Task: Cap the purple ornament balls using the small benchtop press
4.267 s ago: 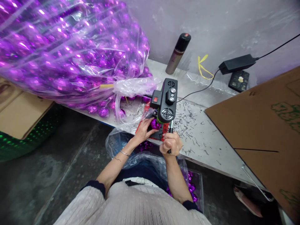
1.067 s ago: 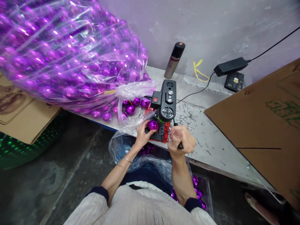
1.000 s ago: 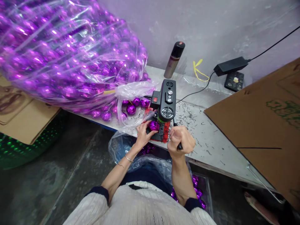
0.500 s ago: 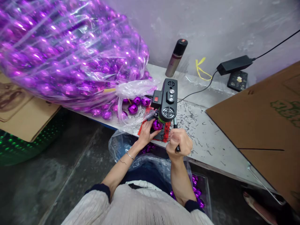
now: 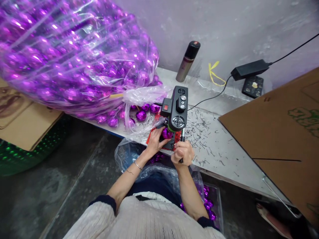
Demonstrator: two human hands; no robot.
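Note:
My left hand (image 5: pixel 155 142) holds a shiny purple faceted ball (image 5: pixel 166 133) between thumb and fingers, under the front end of a black tabletop press machine (image 5: pixel 178 108) with a red switch. My right hand (image 5: pixel 183 153) is wrapped round the machine's black-gripped lever handle (image 5: pixel 182 138). Below the ball lies a dark base plate (image 5: pixel 169 144) over a red mat (image 5: pixel 177 136). Several loose purple balls (image 5: pixel 141 115) rest left of the machine, by the mouth of a big clear bag (image 5: pixel 94 63) full of such balls.
A spray can (image 5: pixel 187 61) stands behind the machine, near a yellow tie (image 5: pixel 214 74) and a black power adapter (image 5: pixel 250 69). Short dark bits litter the white table (image 5: pixel 224 146). Cardboard boxes (image 5: pixel 271 132) flank the right side. Purple balls fill a clear container (image 5: pixel 219 202) below.
My right hand has moved left with the lever handle, and the machine's head has shifted slightly. My left hand stays on the ball in nearly the same place.

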